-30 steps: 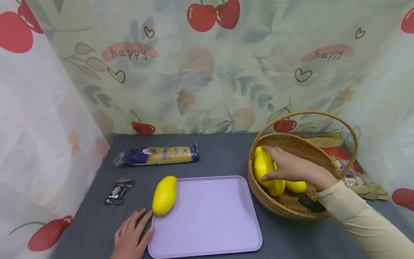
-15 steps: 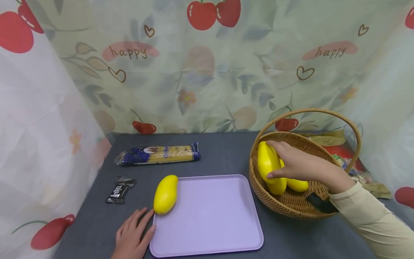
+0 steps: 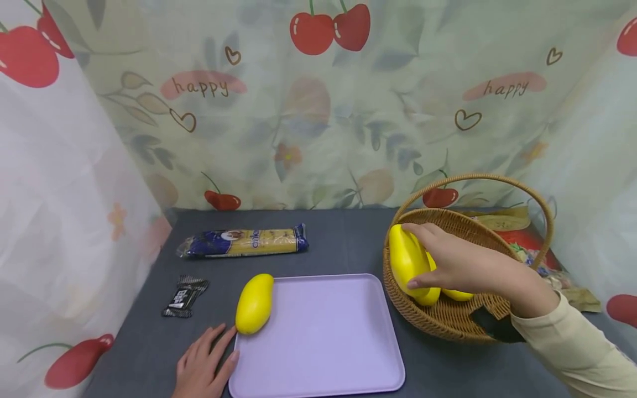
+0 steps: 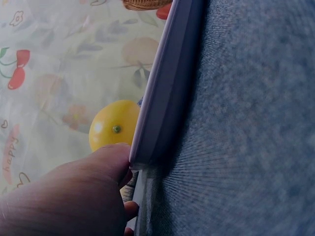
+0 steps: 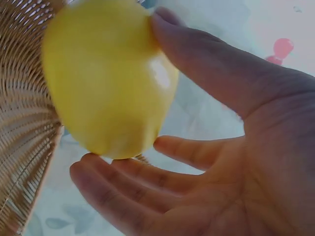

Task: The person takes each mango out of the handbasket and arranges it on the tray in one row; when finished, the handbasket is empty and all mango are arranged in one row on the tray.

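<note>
My right hand [image 3: 455,262] grips a yellow mango [image 3: 405,262] at the left side of the wicker basket [image 3: 433,321]. In the right wrist view the thumb lies along one side of this mango, fingertips against the other. More yellow fruit [image 3: 457,296] lies below it in the basket, partly hidden by the hand. My left hand [image 3: 201,367] rests at the left edge of the lilac tray [image 3: 323,337], fingers relaxed, with the thumb touching the rim in the left wrist view. Another mango [image 3: 255,304] lies on the tray's back left corner, close to my left fingertips.
A pack of spaghetti [image 3: 249,242] lies behind the tray. To the left is a small black wrapped snack [image 3: 184,297]. The basket's tall handle [image 3: 478,177] arches over it, and a red and brown bag [image 3: 527,243] lies behind it. Patterned cloth encloses the table.
My right wrist has shifted right and the gripped mango has come up slightly, showing more of its side. My left hand, the tray and the other mango have stayed put.
</note>
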Motion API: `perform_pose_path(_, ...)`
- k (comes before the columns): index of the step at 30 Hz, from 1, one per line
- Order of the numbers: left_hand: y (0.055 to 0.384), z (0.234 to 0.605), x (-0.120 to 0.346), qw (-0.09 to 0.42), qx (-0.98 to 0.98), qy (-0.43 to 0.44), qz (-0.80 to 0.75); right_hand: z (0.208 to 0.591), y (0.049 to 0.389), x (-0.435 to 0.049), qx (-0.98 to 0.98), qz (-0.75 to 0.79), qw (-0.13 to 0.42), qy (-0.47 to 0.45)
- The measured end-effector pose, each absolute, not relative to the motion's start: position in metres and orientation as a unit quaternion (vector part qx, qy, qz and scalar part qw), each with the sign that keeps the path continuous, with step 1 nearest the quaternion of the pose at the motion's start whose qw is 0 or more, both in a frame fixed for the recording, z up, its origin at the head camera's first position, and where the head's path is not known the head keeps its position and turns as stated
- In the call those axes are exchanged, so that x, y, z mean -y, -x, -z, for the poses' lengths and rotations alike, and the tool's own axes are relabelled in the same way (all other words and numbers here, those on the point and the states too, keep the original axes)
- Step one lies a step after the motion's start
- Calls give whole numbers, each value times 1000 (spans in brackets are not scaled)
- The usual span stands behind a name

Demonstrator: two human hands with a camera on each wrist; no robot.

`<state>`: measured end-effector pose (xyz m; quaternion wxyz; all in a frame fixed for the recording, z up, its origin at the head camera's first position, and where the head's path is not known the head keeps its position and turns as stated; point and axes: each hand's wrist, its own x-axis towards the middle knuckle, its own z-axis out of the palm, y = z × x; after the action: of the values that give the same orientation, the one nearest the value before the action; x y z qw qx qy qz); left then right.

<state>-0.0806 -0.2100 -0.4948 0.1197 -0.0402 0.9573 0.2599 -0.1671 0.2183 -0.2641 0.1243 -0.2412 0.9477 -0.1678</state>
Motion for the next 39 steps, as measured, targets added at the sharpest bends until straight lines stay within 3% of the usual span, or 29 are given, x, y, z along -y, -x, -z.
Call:
perform_pose_path(17, 81, 495, 209, 114, -958, 41, -261, 296, 153, -137, -921, 192, 60, 335)
perform_pose_path(29, 79, 494, 210, 110, -955, 36, -274, 351, 165, -84, -920, 167, 112, 335)
perform_pose_path(39, 78, 494, 210, 105, -958, 29, -264, 392, 186, -56, -924, 196, 168, 283)
